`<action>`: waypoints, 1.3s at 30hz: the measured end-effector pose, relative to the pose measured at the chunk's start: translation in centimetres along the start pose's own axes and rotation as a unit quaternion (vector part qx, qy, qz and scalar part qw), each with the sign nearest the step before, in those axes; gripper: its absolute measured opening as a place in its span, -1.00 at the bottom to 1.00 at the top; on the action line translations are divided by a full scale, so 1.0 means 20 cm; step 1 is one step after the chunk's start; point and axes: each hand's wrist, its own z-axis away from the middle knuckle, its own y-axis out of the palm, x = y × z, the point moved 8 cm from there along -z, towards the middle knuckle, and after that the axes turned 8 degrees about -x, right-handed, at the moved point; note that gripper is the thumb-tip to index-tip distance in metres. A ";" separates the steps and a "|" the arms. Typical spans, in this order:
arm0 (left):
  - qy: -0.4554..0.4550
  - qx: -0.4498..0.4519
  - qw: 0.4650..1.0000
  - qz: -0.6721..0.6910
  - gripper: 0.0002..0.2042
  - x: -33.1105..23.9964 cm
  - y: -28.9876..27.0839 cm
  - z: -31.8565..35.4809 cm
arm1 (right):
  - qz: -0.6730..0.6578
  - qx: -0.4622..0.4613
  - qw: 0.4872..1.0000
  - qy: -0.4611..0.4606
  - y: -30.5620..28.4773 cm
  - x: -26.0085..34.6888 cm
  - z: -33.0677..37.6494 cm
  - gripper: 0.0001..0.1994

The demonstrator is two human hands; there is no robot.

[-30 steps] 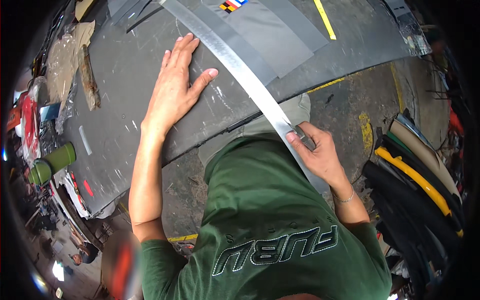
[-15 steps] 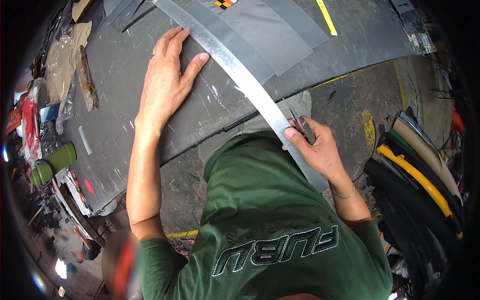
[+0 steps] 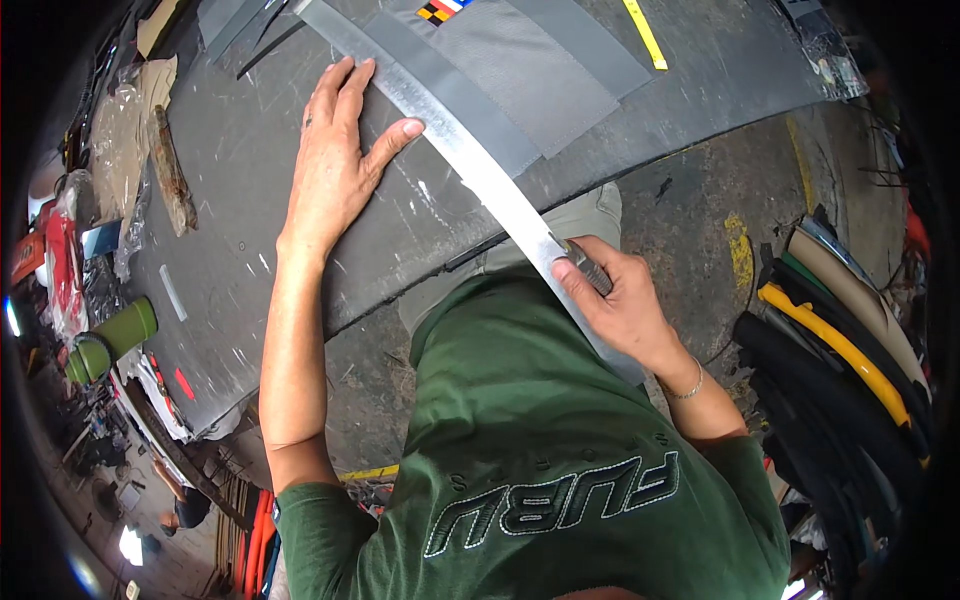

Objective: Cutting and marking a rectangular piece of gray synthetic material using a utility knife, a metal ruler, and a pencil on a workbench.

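Observation:
A long metal straightedge (image 3: 480,175) runs from the far edge of the view across the table toward my lap, its near end past the table's front edge. My right hand (image 3: 625,300) is closed around its near part, thumb on top. A small grey metal tool with a ridged body (image 3: 592,268) is also in that hand; its kind is mostly hidden. My left hand (image 3: 330,165) lies flat on the dark table (image 3: 400,240), fingers stretched, fingertips and thumb against the straightedge's left edge. Beyond the straightedge lies a grey stitched material piece (image 3: 530,75) with a small colourful patch.
A yellow strip (image 3: 646,35) lies at the table's far right. At the left are plastic wrapping (image 3: 118,130), a worn wooden stick (image 3: 172,170) and a green cylinder (image 3: 125,328). Rolls of material (image 3: 840,340) stand at the right. A person (image 3: 185,505) is at the lower left.
My right hand has shifted slightly left and up along the straightedge, turning the small tool closer against it. My left hand remains nearly in place.

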 end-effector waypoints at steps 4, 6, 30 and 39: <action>-0.024 0.026 0.999 0.009 -0.19 -0.01 -0.03 -0.02 | 0.019 0.004 0.999 0.030 -0.01 0.02 -0.01 -0.78; -0.026 0.014 0.999 0.012 -0.19 0.00 -0.04 -0.04 | 0.011 -0.002 1.000 0.028 -0.02 0.02 -0.01 -0.78; 0.020 -0.008 1.000 0.020 -0.15 -0.02 0.01 -0.03 | -0.017 0.020 0.996 0.088 0.03 0.04 -0.05 -0.77; 0.055 -0.016 0.998 -0.040 -0.35 0.01 0.03 -0.01 | 0.006 0.034 0.993 0.111 0.04 0.01 -0.09 -0.74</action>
